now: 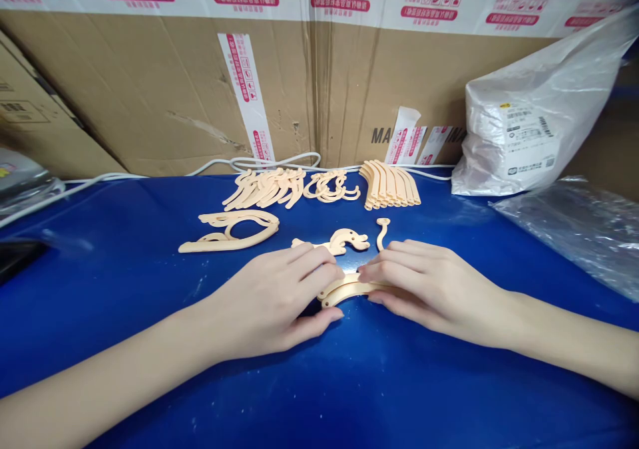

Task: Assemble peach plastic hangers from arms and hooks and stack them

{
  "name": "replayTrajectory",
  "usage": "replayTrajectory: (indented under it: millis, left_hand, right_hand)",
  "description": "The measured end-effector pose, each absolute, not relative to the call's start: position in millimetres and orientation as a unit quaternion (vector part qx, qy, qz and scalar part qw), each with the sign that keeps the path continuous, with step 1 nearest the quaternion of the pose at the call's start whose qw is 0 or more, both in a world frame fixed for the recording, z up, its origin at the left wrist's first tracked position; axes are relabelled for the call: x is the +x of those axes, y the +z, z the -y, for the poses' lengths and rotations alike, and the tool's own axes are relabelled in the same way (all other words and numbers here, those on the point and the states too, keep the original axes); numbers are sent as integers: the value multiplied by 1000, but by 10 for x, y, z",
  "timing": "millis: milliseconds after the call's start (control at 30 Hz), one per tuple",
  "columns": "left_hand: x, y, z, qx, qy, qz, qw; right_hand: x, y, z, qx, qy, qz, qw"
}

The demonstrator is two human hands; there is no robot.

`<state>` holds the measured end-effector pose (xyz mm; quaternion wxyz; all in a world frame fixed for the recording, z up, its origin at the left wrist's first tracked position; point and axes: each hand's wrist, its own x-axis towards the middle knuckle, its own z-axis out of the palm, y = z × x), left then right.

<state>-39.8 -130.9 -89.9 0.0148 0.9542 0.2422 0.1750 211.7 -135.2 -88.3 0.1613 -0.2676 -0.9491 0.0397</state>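
Two curved, light-wood strips with small holes at their left ends lie side by side on the blue table surface. My left hand is curled around their left end, thumb below and fingers above. My right hand grips the strips farther right, hiding their right end. Just beyond my fingers lies a curved wooden piece with holes, partly covered by my left hand. A small wooden hook stands out behind my right fingers. Farther left is a joined wooden assembly that looks like a folded hanger.
Along the back lie a heap of wavy wooden pieces, several wooden hooks and a stack of curved strips. A white cable runs before the cardboard box. A white plastic bag and clear plastic film are at right.
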Motion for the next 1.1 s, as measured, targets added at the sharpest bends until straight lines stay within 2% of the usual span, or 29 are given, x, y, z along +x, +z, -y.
replayTrajectory:
  millis: [233, 367, 567, 767, 933, 1100]
  left_hand:
    - [-383, -913, 1308, 958, 182, -221, 31]
    - [-379, -887, 1316, 960, 179, -215, 17]
    - [-339, -724, 1303, 963, 157, -217, -38]
    - [-227, -707, 1376, 959, 126, -252, -14]
    - [-74, -736, 1461, 945, 138, -295, -15]
    - [-29, -769, 1401, 943, 102, -316, 28]
  right_hand:
    - [2193, -790, 1247, -282, 50, 939, 192]
    - [2357, -752, 1045, -324, -46, 924, 201]
    - [2535, -782, 828, -314, -156, 927, 138]
    - [2535, -825, 861, -286, -241, 926, 53]
    - [2549, -786, 868, -277, -268, 922, 28]
    - [2515, -747, 878, -251, -313, 916, 20]
